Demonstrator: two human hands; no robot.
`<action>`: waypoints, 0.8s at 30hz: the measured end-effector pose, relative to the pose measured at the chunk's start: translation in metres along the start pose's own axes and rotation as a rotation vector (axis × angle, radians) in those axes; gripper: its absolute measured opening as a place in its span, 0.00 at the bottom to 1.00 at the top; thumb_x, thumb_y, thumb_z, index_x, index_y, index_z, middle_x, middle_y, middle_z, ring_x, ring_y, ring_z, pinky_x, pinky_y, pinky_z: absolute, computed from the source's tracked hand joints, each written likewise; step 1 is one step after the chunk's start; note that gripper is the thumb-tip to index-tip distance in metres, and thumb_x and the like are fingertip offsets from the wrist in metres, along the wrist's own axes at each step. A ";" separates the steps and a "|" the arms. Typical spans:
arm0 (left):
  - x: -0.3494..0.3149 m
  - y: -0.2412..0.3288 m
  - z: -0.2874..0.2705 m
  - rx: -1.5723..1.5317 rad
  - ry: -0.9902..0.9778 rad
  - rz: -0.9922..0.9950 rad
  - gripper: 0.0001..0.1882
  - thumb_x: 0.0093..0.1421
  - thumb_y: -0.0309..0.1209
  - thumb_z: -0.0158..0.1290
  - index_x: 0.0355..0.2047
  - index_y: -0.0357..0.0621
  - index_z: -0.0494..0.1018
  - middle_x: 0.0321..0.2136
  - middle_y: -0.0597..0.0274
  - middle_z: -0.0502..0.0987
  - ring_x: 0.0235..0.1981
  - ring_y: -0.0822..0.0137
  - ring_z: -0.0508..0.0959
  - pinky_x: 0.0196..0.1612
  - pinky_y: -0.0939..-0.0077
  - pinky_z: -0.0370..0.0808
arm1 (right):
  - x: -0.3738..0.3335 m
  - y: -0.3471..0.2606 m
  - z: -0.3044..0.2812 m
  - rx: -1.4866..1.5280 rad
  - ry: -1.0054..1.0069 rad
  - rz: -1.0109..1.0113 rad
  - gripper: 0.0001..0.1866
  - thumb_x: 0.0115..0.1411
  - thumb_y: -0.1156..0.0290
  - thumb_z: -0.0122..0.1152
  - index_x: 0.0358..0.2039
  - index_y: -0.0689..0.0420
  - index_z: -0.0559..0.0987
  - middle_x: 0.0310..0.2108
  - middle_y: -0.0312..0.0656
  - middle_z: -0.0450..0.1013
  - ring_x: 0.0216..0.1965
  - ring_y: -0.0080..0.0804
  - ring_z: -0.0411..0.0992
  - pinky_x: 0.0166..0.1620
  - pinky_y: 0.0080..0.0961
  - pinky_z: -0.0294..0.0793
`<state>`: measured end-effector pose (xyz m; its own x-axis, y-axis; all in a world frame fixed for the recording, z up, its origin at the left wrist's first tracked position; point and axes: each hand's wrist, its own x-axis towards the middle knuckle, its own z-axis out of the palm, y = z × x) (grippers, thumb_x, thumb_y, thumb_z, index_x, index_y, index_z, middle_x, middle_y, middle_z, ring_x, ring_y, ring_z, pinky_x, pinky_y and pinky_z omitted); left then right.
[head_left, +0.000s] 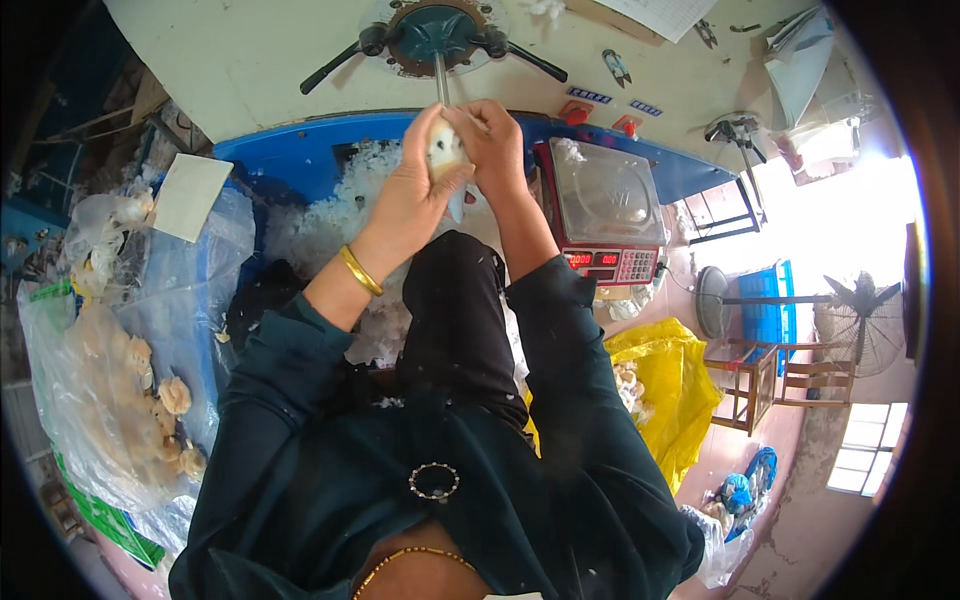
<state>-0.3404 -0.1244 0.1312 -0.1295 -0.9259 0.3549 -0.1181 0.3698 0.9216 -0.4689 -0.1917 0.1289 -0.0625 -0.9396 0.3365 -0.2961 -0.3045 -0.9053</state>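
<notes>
Between my two hands is a small plush toy [444,150], whitish with dark eye spots and a light tan edge. My left hand [410,195] wraps it from the left, thumb across its lower part. My right hand [488,145] grips its upper right side with bent fingers. A thin metal tube [440,80] runs down from a dark round machine fitting [432,38] to the top of the toy. Fingers cover where tube and toy meet. Something pale blue shows just below the toy. Loose white stuffing [345,215] lies under and left of my hands.
A red scale [605,200] with a clear cover stands close by my right forearm. Dark handles [330,68] flank the fitting. Plastic bags of tan plush pieces [110,370] lie at left, a yellow sack [665,390] at right. Thread snips [616,67] rest on the panel.
</notes>
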 end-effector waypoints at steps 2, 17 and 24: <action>-0.003 0.008 0.004 -0.112 -0.096 -0.054 0.35 0.65 0.30 0.51 0.67 0.51 0.44 0.50 0.52 0.71 0.36 0.68 0.77 0.36 0.78 0.76 | -0.003 0.011 -0.008 0.205 -0.067 0.060 0.13 0.59 0.65 0.65 0.30 0.63 0.77 0.25 0.36 0.73 0.26 0.17 0.68 0.29 0.18 0.68; -0.016 -0.005 -0.020 -0.509 -0.274 -0.291 0.21 0.64 0.28 0.48 0.57 0.41 0.61 0.39 0.59 0.74 0.28 0.67 0.78 0.28 0.76 0.80 | -0.043 -0.004 0.014 0.388 0.055 0.143 0.18 0.65 0.60 0.57 0.25 0.62 0.72 0.25 0.34 0.65 0.26 0.23 0.61 0.31 0.22 0.64; -0.041 0.008 -0.032 -0.643 -0.485 -0.443 0.15 0.65 0.30 0.50 0.51 0.40 0.68 0.33 0.62 0.75 0.20 0.73 0.73 0.18 0.85 0.64 | -0.085 -0.017 -0.031 0.483 -0.190 0.048 0.13 0.62 0.67 0.61 0.38 0.66 0.78 0.36 0.40 0.72 0.38 0.27 0.69 0.43 0.21 0.68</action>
<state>-0.3047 -0.0860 0.1292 -0.6188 -0.7853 -0.0224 0.2965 -0.2599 0.9190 -0.4876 -0.1017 0.1240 0.1225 -0.9523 0.2794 0.1788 -0.2557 -0.9501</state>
